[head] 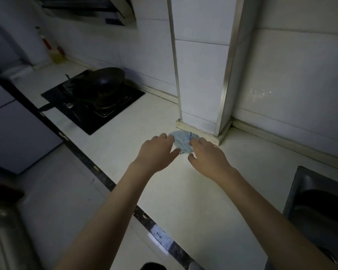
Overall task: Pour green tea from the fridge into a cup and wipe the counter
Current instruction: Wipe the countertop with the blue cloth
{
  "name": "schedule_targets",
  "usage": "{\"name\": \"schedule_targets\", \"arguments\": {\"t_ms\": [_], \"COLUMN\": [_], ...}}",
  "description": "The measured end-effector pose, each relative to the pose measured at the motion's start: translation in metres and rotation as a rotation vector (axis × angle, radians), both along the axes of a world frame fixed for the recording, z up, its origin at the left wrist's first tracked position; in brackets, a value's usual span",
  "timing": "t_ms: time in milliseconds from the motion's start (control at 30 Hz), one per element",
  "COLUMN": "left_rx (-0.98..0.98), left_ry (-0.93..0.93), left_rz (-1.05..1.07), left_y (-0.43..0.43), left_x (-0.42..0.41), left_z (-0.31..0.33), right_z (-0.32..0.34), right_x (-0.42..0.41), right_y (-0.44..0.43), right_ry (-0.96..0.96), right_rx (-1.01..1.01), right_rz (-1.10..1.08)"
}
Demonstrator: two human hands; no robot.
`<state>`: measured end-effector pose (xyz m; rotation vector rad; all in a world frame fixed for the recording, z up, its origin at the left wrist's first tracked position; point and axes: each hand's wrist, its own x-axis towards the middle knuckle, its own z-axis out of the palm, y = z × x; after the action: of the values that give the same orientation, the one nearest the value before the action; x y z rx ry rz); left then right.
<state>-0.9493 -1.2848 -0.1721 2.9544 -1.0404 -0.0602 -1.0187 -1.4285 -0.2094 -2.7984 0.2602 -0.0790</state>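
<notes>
Past the counter's (pixel 183 191) front edge, the left hand (pixel 156 151) and right hand (pixel 207 155) were spread, clasping nothing, fingertips touching the blue cloth (pixel 183 142). It lay flat towards the back, against the tiled pillar (pixel 201 84). It looked light and limp, best pinched at a free edge.

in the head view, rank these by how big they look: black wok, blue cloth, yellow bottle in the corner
1. black wok, largest.
2. blue cloth, only partly visible.
3. yellow bottle, smallest, but farthest from the camera, so its real size is unsure.
</notes>
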Motion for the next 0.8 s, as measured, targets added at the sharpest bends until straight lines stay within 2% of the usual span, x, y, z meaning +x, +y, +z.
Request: {"name": "schedule_targets", "arguments": {"t_ms": [167,433,800], "left_rx": [0.021,0.009,0.069], "left_ry": [0.036,0.123,0.303], "left_rz": [-0.068,-0.263,-0.563], "left_y": [-0.001,-0.005,0.007], "left_x": [0.037,0.127,0.209], "left_z": [-0.020,-0.046,-0.069], "right_z": [-0.018,-0.026,-0.050], "right_x": [0.022,0.072,0.107], "right_y": [-0.002,0.004,0.067], "right_ry": [0.105,0.116,0.203], "right_rx": [0.005,0.021,0.066], "right_rz": [-0.077,-0.286,-0.627]}}
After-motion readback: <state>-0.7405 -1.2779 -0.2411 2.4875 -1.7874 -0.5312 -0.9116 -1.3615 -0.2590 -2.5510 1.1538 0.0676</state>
